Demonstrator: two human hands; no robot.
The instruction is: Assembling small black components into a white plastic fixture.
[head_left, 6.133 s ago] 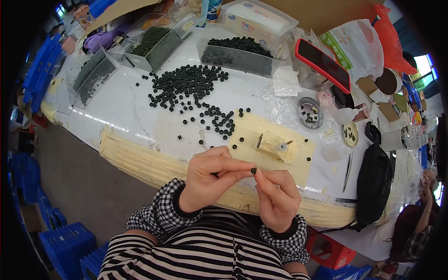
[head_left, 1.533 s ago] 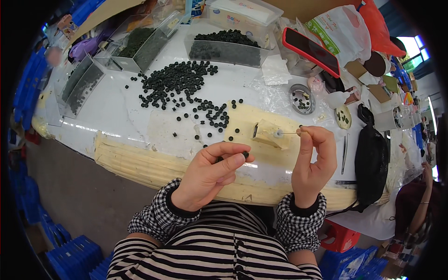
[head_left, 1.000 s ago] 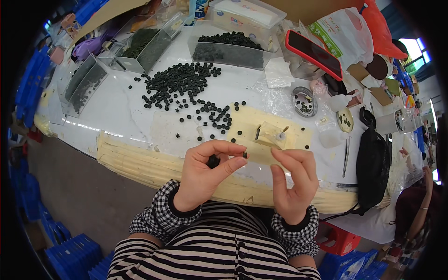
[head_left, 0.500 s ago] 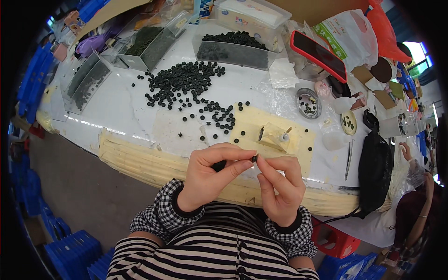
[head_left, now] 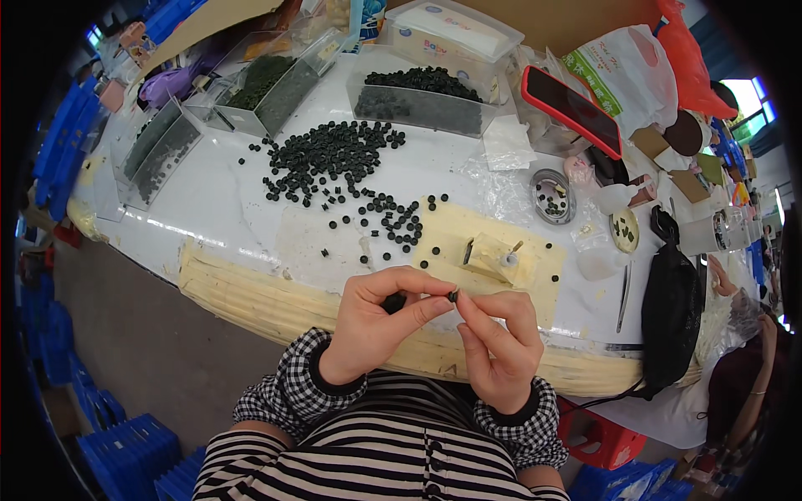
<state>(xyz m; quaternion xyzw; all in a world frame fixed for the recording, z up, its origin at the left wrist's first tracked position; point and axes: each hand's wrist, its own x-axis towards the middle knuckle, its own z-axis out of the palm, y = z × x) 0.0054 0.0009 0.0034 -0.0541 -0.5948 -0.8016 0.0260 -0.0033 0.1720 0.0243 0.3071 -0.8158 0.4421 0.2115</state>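
Between the thumb and index finger of my left hand (head_left: 372, 321) is a small black grooved round part (head_left: 452, 296), held just off the table's front edge. Something dark (head_left: 393, 302) shows inside that hand's curled fingers, mostly hidden. My right hand (head_left: 505, 342) meets the part with its index fingertip. Its thumb and other fingers are bent in closed, and whatever they hold, if anything, is hidden. Just beyond my hands, a small yellowish block fixture (head_left: 493, 257) with upright pins stands on a yellow sheet (head_left: 543, 292). Loose black parts (head_left: 393, 219) like the held one lie nearby.
A large heap of black parts (head_left: 334, 150) lies farther back, before clear bins (head_left: 418, 115). On the right are a red-edged phone (head_left: 572, 108), a round dish (head_left: 553, 196), tweezers (head_left: 624, 299) and a black pouch (head_left: 672, 309). Yellow padding (head_left: 251, 288) lines the front edge.
The table scene has shifted slightly downward in view. My hands keep nearly the same pose, with the small black part tilted a little differently between the fingertips.
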